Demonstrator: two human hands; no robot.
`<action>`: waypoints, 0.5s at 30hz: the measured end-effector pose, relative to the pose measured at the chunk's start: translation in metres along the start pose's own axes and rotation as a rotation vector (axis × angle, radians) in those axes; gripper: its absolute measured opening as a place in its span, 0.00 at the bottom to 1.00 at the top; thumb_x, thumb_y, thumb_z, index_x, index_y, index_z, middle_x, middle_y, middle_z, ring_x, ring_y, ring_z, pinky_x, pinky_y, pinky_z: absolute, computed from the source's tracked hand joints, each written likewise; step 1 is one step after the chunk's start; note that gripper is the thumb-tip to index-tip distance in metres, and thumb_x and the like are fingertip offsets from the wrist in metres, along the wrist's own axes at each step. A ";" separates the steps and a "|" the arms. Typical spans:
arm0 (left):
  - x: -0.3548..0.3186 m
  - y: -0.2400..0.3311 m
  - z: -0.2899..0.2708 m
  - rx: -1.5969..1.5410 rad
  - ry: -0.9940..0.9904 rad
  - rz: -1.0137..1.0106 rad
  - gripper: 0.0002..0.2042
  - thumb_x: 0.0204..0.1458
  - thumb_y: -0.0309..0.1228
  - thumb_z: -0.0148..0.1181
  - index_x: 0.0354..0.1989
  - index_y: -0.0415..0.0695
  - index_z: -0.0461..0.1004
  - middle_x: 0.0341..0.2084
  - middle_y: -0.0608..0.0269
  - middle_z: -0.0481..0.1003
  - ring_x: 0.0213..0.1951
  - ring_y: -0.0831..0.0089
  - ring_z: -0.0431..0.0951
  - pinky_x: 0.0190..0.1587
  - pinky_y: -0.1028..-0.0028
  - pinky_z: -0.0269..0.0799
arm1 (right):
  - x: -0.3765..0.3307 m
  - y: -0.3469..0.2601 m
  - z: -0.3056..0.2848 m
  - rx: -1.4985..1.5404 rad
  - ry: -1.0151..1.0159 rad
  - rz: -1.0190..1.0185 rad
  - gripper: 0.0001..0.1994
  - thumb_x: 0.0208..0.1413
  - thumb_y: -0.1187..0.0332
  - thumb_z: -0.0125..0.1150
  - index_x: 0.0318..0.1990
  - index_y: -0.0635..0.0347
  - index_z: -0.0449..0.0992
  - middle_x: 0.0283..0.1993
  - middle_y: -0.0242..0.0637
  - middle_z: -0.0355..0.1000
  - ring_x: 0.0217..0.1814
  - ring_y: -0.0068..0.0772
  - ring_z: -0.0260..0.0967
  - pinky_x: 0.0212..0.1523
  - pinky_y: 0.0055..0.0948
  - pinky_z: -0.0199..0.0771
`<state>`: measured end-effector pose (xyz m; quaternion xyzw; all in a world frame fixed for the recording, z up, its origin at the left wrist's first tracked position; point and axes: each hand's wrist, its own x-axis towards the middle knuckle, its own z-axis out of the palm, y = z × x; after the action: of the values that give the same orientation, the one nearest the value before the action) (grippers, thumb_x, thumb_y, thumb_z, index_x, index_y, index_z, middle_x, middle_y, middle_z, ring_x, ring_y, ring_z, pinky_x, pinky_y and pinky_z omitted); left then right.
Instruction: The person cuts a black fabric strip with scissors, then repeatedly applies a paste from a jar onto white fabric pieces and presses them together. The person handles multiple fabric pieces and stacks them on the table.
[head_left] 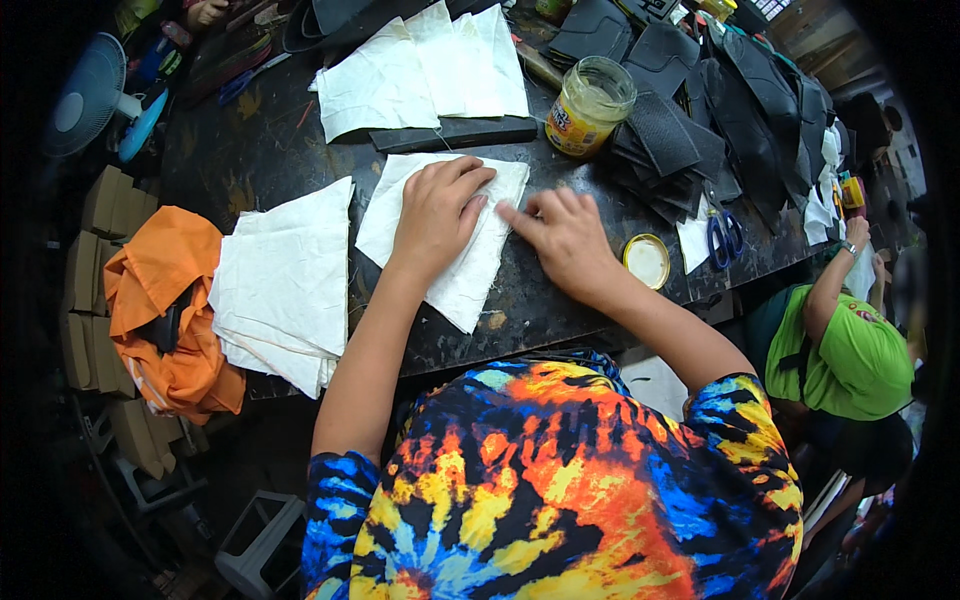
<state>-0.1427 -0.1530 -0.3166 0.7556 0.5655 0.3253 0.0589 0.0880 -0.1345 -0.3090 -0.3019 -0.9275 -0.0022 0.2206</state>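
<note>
In the head view, the cloth [474, 274] lies on the table [420, 350]; the left hand [438, 215] spreads over it, open. At its three o'clock edge, the right hand [572, 242] is half curled; its hold is unclear. The jar [585, 118] stands toward one-thirty.
</note>
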 end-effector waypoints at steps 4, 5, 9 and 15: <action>0.000 0.000 -0.001 0.019 -0.012 0.000 0.17 0.58 0.29 0.64 0.56 0.50 0.82 0.57 0.63 0.78 0.60 0.60 0.74 0.65 0.57 0.64 | 0.015 0.026 0.002 -0.123 -0.015 0.062 0.23 0.58 0.72 0.59 0.62 0.45 0.82 0.45 0.31 0.72 0.49 0.34 0.69 0.48 0.37 0.62; 0.000 0.000 0.000 0.019 -0.013 -0.006 0.17 0.58 0.29 0.65 0.56 0.50 0.82 0.57 0.63 0.78 0.60 0.60 0.74 0.65 0.57 0.64 | 0.017 0.030 0.001 -0.124 0.048 0.045 0.22 0.59 0.71 0.57 0.61 0.46 0.82 0.45 0.31 0.72 0.49 0.34 0.68 0.48 0.38 0.62; 0.000 0.000 0.000 0.012 0.000 -0.001 0.16 0.58 0.30 0.65 0.55 0.49 0.82 0.55 0.63 0.78 0.60 0.60 0.74 0.66 0.55 0.63 | 0.018 0.027 0.001 -0.089 0.107 0.017 0.20 0.60 0.69 0.55 0.59 0.48 0.83 0.46 0.32 0.72 0.50 0.35 0.68 0.49 0.39 0.61; 0.001 0.001 0.000 0.013 -0.016 -0.014 0.16 0.58 0.30 0.64 0.56 0.49 0.82 0.56 0.63 0.78 0.60 0.59 0.74 0.67 0.55 0.62 | 0.022 0.022 0.010 -0.121 0.111 0.080 0.17 0.58 0.69 0.57 0.54 0.51 0.83 0.42 0.33 0.70 0.48 0.37 0.68 0.47 0.40 0.61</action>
<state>-0.1423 -0.1527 -0.3157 0.7546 0.5722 0.3154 0.0607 0.0806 -0.1024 -0.3123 -0.3509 -0.8992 -0.0661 0.2529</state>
